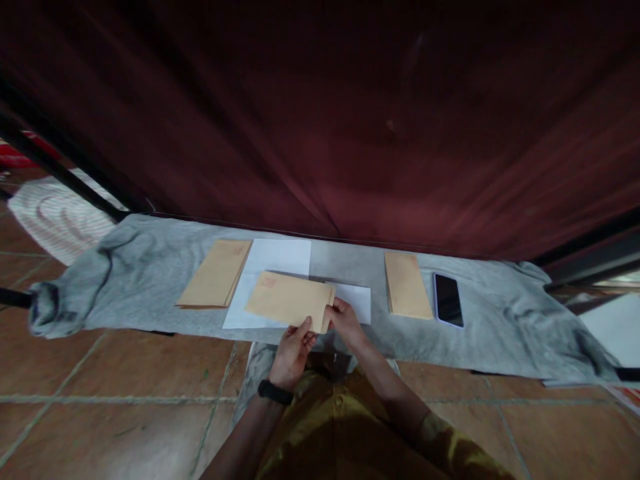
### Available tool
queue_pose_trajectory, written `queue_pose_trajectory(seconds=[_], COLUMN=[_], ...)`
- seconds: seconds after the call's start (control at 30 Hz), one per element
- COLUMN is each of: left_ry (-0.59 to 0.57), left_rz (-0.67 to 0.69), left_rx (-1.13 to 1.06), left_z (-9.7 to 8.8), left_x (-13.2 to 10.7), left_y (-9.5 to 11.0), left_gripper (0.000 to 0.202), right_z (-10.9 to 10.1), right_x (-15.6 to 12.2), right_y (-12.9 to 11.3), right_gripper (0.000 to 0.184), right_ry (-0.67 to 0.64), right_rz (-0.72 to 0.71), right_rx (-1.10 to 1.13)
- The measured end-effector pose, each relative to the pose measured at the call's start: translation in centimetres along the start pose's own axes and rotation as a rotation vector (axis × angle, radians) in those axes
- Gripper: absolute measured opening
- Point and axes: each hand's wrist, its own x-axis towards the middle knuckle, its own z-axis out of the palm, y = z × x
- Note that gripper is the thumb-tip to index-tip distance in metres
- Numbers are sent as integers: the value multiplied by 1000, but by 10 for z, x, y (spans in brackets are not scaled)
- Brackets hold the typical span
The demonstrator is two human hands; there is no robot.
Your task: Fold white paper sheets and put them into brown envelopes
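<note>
A tan paper envelope (287, 298) with faint red print at its far left corner is held over the white sheets. My left hand (294, 353), with a black band on the wrist, pinches its near edge between thumb and fingers. At the envelope's right end, my right hand (344, 321) is closed on the flap edge. Beneath lies a large white sheet of paper (280, 253), and a smaller white paper (360, 303) shows just beyond my right hand. Whether anything is inside the envelope is hidden.
A stack of tan envelopes (213, 275) lies to the left, partly against the white sheet. Another tan envelope pile (407, 287) sits at the right, beside a phone (449, 300). Grey cloth (500, 320) covers the narrow surface. A dark red curtain (330, 133) hangs along its far edge.
</note>
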Motion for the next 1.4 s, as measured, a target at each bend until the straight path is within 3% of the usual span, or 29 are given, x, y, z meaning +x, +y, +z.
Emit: queue_pose_trajectory(seconds=[0.1,0.17,0.23,0.3,0.4,0.47,0.6,0.77,1.0,1.2,1.4], left_ry=[-86,-168,-201,-198,-276,-319,-410,-459,-428,-397,-408], left_rz=[-92,-45,195,551,946,1048,1098,1084,1178,1237,1246], left_rx=[144,348,602,860,1271,1526,1853,1987,1938,1914,1910], left_z=[-5,-9,-11,-12,-12,-13,-16,-15,-15,-14,-11], left_x=[-8,-15,-20,-20,-7,8,35,47,46,45,46], left_y=[-5,-7,-1,12,40,57,74,75,76,71,66], left_gripper=[30,30,26,32,82,100,118,125,120,118,118], right_z=[-8,-12,-15,-16,-17,-18,-22,-23,-23,-24,-25], right_x=[8,12,13,14,12,10,6,3,1,-11,-21], right_y=[5,7,8,9,9,7,2,1,3,-10,-30], right_gripper=[19,17,18,19,22,23,24,26,23,21,15], right_ry=[64,95,114,120,110,102,70,77,164,351,213], right_rz=[-98,-136,-157,-169,-191,-209,-221,-227,-204,-404,-382], right_rx=[-238,-331,-377,-388,-372,-370,-389,-453,-559,-985,-1357])
